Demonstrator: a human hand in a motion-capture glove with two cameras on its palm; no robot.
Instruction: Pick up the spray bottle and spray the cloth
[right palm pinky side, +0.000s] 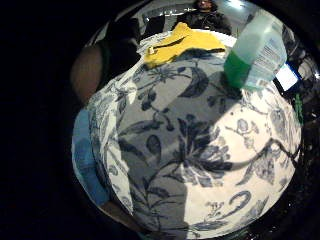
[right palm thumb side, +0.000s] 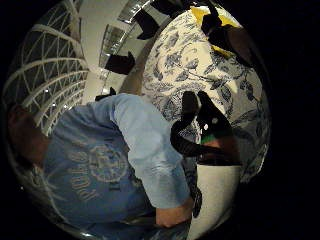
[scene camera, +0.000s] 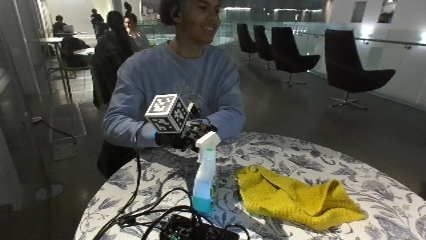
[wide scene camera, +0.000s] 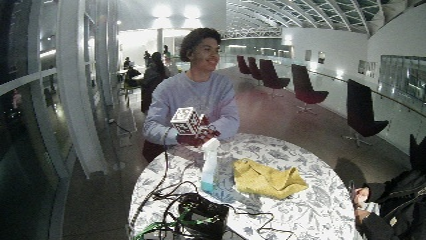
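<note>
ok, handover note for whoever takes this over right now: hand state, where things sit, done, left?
Right hand: the black-gloved right hand is raised at the table's near edge, behind the bottle's trigger head, holding nothing as far as the views show; whether its fingers are curled cannot be told.
Things: the translucent spray bottle with green liquid stands upright on the round table with a blue floral cloth. The crumpled yellow knitted cloth lies beside it, apart from the bottle.
Done: nothing; the bottle is not lifted.
Left: grip the bottle, lift it, aim at the yellow cloth and spray.
</note>
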